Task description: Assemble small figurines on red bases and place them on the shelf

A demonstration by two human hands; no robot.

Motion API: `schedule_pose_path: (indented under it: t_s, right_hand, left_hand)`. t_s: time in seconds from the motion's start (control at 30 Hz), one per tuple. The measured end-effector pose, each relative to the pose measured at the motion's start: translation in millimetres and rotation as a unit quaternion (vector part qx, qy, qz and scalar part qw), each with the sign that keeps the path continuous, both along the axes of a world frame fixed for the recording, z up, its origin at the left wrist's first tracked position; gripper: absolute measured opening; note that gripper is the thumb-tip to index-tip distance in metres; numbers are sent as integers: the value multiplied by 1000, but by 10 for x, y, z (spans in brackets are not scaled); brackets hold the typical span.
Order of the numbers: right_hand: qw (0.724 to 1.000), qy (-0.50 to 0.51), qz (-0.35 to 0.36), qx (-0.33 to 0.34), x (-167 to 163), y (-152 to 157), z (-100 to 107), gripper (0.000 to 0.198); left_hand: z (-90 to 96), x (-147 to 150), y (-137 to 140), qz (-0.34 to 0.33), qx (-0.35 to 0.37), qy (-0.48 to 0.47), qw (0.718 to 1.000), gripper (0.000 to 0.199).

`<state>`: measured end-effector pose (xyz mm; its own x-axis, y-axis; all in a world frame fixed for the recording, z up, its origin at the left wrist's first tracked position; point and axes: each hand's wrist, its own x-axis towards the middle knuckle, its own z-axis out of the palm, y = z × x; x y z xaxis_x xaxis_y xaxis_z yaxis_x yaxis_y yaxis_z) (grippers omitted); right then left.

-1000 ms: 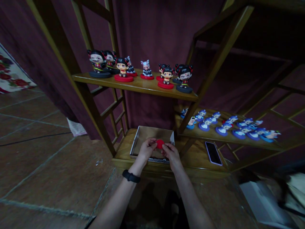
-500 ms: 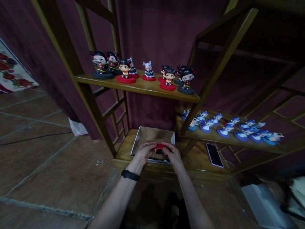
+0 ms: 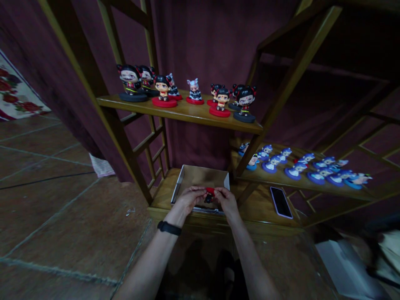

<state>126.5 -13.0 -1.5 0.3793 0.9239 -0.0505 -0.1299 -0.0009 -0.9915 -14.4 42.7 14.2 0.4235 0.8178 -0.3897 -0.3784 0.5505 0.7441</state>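
Between my two hands, over a shallow cardboard box [image 3: 204,177], is a small black-haired figurine [image 3: 208,197] with a red round base. My left hand [image 3: 190,199] pinches the base from the left, a black band round that wrist. From the right, the fingers of my right hand [image 3: 225,200] close on the same base. The figurine's dark head points towards me, and its body is partly hidden by my fingers. Above, on the wooden shelf [image 3: 187,111], similar figurines stand on red or black bases, such as a seated one [image 3: 222,100] on red.
On the lower right shelf stand several blue-and-white figurines [image 3: 295,168] on purple bases. Below them lies a phone [image 3: 280,202]. A wooden post [image 3: 109,129] rises left of the box. A pale box [image 3: 340,266] sits on the floor at the right.
The figurine has tilted between my fingers, so more of its dark head shows below the red base. My hands stay over the box.
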Motion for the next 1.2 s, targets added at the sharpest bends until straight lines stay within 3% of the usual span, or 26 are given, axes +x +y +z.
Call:
schedule_pose_path:
  t_s: [0.27, 0.47, 0.6, 0.73, 0.97, 1.2]
  right_hand:
    - [998, 22, -51, -21, 29, 9, -20, 35]
    - [989, 135, -53, -22, 6, -12, -51, 30]
    - [986, 156, -57, -25, -34, -13, -28, 30]
    - [987, 152, -35, -38, -53, -14, -16, 32]
    - [987, 156, 9, -36, -67, -27, -18, 35]
    - [990, 127, 46, -36, -82, -43, 9, 36]
  left_hand:
    - [23, -70, 55, 19, -55, -37, 998, 14]
    - [-38, -60, 2, -6, -5, 51, 999, 23]
    - [-93, 21, -49, -42, 14, 23, 999, 31]
    - [-115, 81, -67, -38, 14, 11, 999, 35]
    - [-95, 101, -87, 13, 7, 23, 1000, 22]
    - [-118, 123, -103, 17, 54, 43, 997, 23]
